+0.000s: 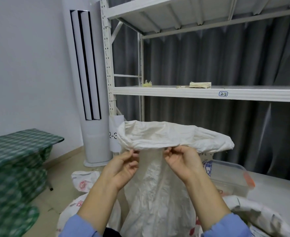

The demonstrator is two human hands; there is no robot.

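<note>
A tall white woven sack (158,194) stands upright in front of me, its mouth open and its top edge rolled outward into a thick rim (175,139). My left hand (123,166) pinches the near edge of that rim on the left. My right hand (182,161) pinches the same near edge a little to the right. Both palms face me, and blue sleeves cover my forearms at the bottom of the view. The inside of the sack is hidden.
A white metal shelf rack (200,93) labelled 2-2 stands behind the sack, with small paper items on it. A clear plastic box (229,178) sits right of the sack. Printed sacks (84,182) lie on the floor. A green checked table (17,151) is at left, a tall air conditioner (93,100) beside the rack.
</note>
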